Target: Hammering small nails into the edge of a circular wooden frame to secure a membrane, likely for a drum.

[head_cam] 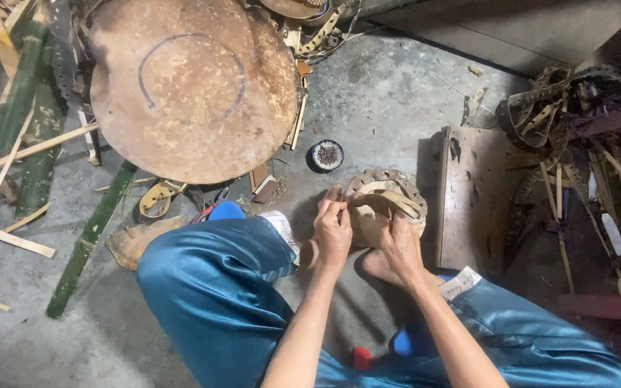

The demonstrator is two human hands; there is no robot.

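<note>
**A:** What are the hands busy with?

**B:** Both are on a small round woven piece (pixel 382 197), tan with a rim of perforated strips, held low over the concrete floor (pixel 389 93), just right of the view's centre. The left hand (pixel 332 233) sits at the piece's nine o'clock edge, its fingers (pixel 335 197) pinched on a thin strip there. The right hand (pixel 399 241) is at its six o'clock side, fingers curled over the body of the piece and gripping it.

**A:** So neither hand is loose?

**B:** No, both are closed on the woven piece, and the two hands lie close beside each other.

**A:** What lies around it?

**B:** At eleven o'clock from the piece, a small round tin (pixel 327 155) with dark small bits inside stands on the floor, near but apart. At three o'clock lies a worn wooden board (pixel 472 194), just beside the piece. Beyond that board, towards two o'clock, is a heap of perforated strips (pixel 548 108) and sticks.

**A:** And the big round thing?

**B:** A rusty metal disc (pixel 192 86) at ten o'clock, well apart from the hands, with green bamboo poles (pixel 91 233) and pale wooden slats (pixel 8 237) to its left. The person's knees, in shiny blue trousers (pixel 213 287), frame the hands from below, and a bare foot (pixel 379 267) shows under the right wrist.
</note>
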